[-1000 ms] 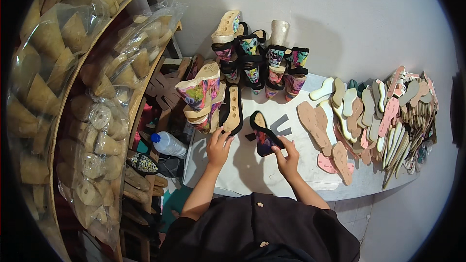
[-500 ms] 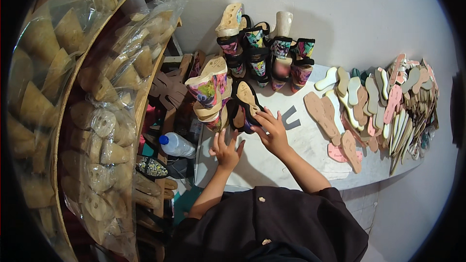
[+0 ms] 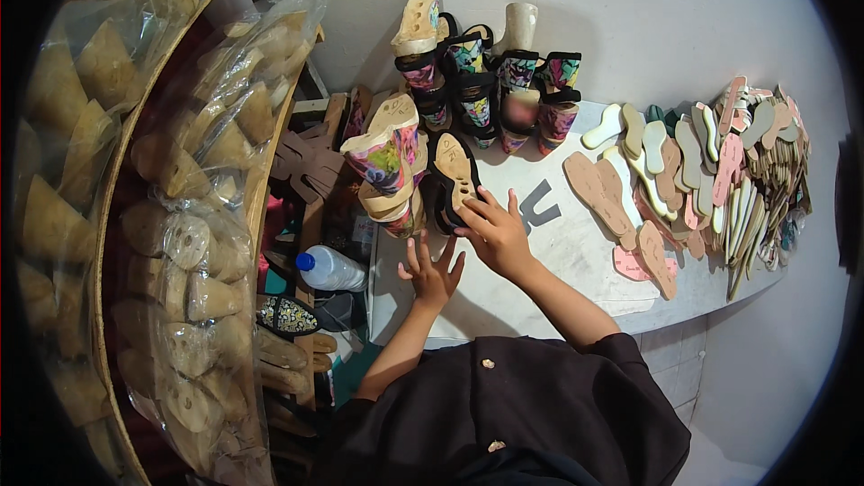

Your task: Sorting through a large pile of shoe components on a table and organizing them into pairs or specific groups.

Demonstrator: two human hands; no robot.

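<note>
My right hand [image 3: 497,234] has its fingers curled over the near end of a black-edged shoe on a last [image 3: 453,166]. The last's tan, holed underside faces up. My left hand [image 3: 434,275] is open, its fingers spread and nothing in it. Its fingertips point to the lower end of a stack of floral wedge shoes [image 3: 385,157] on lasts, just left of the black-edged one. Behind stand several more patterned shoes [image 3: 472,90] with black trim, piled on one another. A dark grey U-shaped piece [image 3: 542,207] lies right of my right hand.
Many insoles and sole pieces [image 3: 643,171] cover the table's right side. At left, shelves hold lasts in clear plastic bags [image 3: 193,252]. A blue-capped bottle [image 3: 331,268] is by the table's [image 3: 576,301] left edge. A wall [image 3: 630,18] stands behind.
The black-edged shoe has swung slightly so that it points more straight away from me, and my right hand has moved with it. My left hand remains open below the floral stack.
</note>
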